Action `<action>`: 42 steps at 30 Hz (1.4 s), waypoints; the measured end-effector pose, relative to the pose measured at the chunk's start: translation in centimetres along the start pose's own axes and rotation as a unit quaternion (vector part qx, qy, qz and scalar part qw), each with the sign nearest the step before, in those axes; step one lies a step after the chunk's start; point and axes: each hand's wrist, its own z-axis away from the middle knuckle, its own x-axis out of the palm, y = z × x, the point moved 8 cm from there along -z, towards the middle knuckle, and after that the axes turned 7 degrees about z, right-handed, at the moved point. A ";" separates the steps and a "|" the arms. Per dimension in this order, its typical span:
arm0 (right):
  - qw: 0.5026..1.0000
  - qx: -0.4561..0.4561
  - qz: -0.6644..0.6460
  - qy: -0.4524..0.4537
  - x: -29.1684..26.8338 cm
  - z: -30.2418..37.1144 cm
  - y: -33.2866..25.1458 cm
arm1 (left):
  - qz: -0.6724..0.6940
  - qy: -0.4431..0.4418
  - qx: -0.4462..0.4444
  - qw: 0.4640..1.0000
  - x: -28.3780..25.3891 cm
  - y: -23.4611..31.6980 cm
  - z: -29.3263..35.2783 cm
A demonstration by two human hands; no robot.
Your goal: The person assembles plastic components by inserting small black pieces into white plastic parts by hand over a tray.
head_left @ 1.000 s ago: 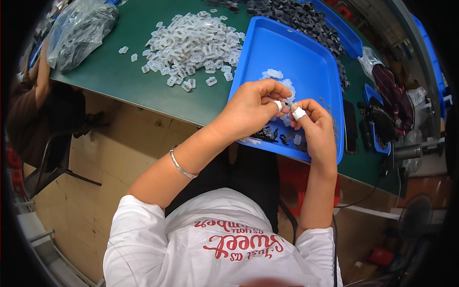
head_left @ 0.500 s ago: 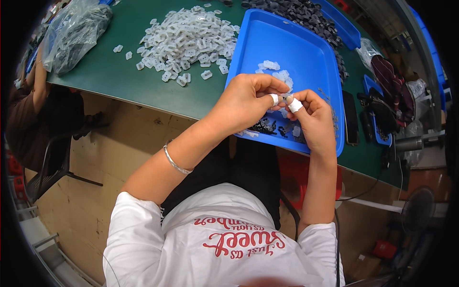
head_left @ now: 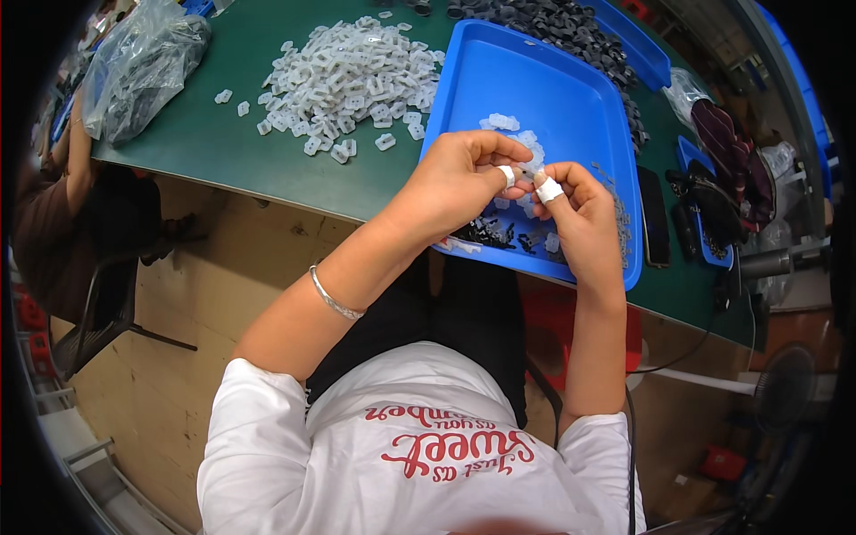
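Both my hands meet above the near half of a blue tray (head_left: 499,62). My left hand (head_left: 468,178) is closed in a pinch, with white tape round the thumb. Close against its fingertips, my right hand (head_left: 584,209) pinches too, its thumb also taped. Between them is a small translucent plastic part, mostly covered by the fingers; its exact shape cannot be made out. Below and behind the hands, the tray holds loose translucent plastic pieces (head_left: 503,121), small black parts (head_left: 489,234) and thin grey metal-looking bits (head_left: 621,223) along its right side.
A heap of whitish plastic pieces (head_left: 352,76) lies on the green table (head_left: 236,147). Dark parts (head_left: 553,28) are piled behind the tray. At right are a phone (head_left: 654,218) and a small blue tray (head_left: 716,254). A clear bag (head_left: 147,67) and another person's arm (head_left: 80,160) are at left.
My hands have shifted very slightly, with the fingertips still together. The left fingers look a little further apart from the right ones. The tray's contents look the same.
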 end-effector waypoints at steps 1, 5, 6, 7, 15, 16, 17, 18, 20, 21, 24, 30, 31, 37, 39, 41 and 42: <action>1.000 0.000 0.000 0.001 -0.1 0.0 0.0 | -0.003 0.000 0.000 1.000 0.0 0.0 0.1; 1.000 -0.012 0.013 0.002 -0.1 0.0 0.3 | -0.005 -0.006 0.001 1.000 0.3 0.1 0.2; 1.000 -0.022 0.017 0.002 0.0 0.1 0.2 | -0.029 -0.008 0.003 1.000 0.2 0.2 0.2; 1.000 -0.022 0.016 0.001 0.1 0.1 0.1 | -0.052 -0.009 0.006 0.999 0.2 0.2 0.2; 0.962 -0.126 0.240 -0.018 1.8 0.6 -2.4 | -0.129 0.157 0.285 0.937 -3.9 7.1 2.9; 0.963 -0.128 0.238 -0.018 1.9 0.4 -2.3 | -0.211 0.185 0.338 0.898 -5.1 8.9 3.3; 0.937 -0.191 0.293 -0.012 2.3 0.4 -2.9 | -0.279 0.183 0.384 0.861 -6.5 10.0 3.4; 0.904 -0.252 0.347 -0.005 2.8 0.6 -3.7 | -0.295 0.198 0.350 0.867 -8.1 10.5 3.0; 0.890 -0.256 0.377 -0.017 3.5 0.5 -3.9 | -0.399 0.237 0.343 0.817 -11.3 11.8 2.8; 0.874 -0.260 0.409 -0.031 4.2 0.3 -3.9 | -0.406 0.243 0.344 0.811 -13.0 11.9 2.8; 0.829 -0.291 0.475 -0.051 5.0 0.4 -4.4 | -0.558 0.242 0.361 0.707 -14.0 11.9 2.6; 0.836 -0.312 0.447 -0.057 4.9 0.5 -4.4 | -0.560 0.166 0.362 0.727 -8.2 10.0 1.6; 0.836 -0.310 0.448 -0.059 4.9 0.5 -4.3 | -0.545 0.154 0.375 0.734 -7.3 9.8 1.6; 0.965 -0.141 0.219 0.041 1.8 -0.5 -2.9 | -0.512 0.043 0.273 0.813 -2.8 6.4 0.5; 0.954 -0.194 0.206 0.099 1.2 -0.4 -3.5 | -0.521 -0.017 0.244 0.818 -1.2 4.8 0.0; 0.947 -0.210 0.224 0.099 1.1 -0.3 -3.6 | -0.545 -0.045 0.232 0.805 -0.3 3.1 -0.3; 0.938 -0.225 0.243 0.100 1.0 -0.2 -3.8 | -0.567 -0.073 0.218 0.791 0.4 2.3 -0.5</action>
